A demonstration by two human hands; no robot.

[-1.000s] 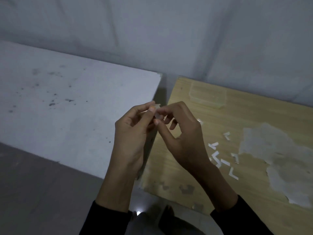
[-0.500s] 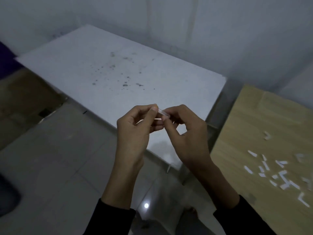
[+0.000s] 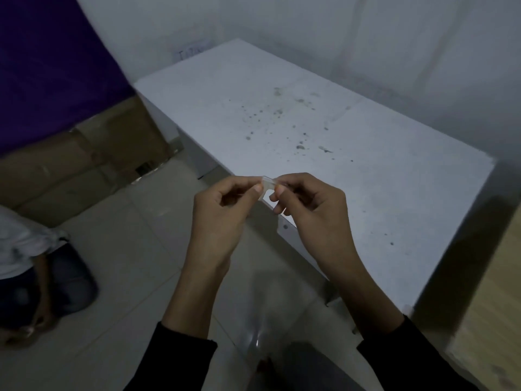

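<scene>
Both hands work mid-frame, just above centre. The left hand (image 3: 222, 221) and right hand (image 3: 315, 221) each pinch one end of a small clear plastic strip (image 3: 267, 185) btw thumb and forefinger. The other fingers are curled loosely under and hold nothing. The strip hangs in the air over the near corner of the white speckled table (image 3: 352, 131), touching neither the table nor the pale tiled floor (image 3: 135, 249) below.

It looks like a peel or a pull-apart of the strip, though it's too small and see-through to tell layers or a fold.

To do it well:
- Keep both pinches right at the ends, w/ pads not nails, so the middle stays free and visible.
- Pull slow and even, hands moving apart along the strip's length. A twist would prob. crease or tear it.
- Hold wrists close and steady. Light is dim and the piece is nearly invisible vs. the table top, so tilting it toward a darker backdrop should help.
- Work over the table rather than the floor gap. A dropped clear bit would be hard to find on those tiles.
- If one end slips, re-pinch w/ that hand only and keep the other pinch firm.

Also in frame: brown cardboard boxes (image 3: 70, 170) and purple cloth (image 3: 50, 66) upper left, another person crouched (image 3: 33, 263) lower left, and a light wooden table edge (image 3: 499, 300) far right.
</scene>
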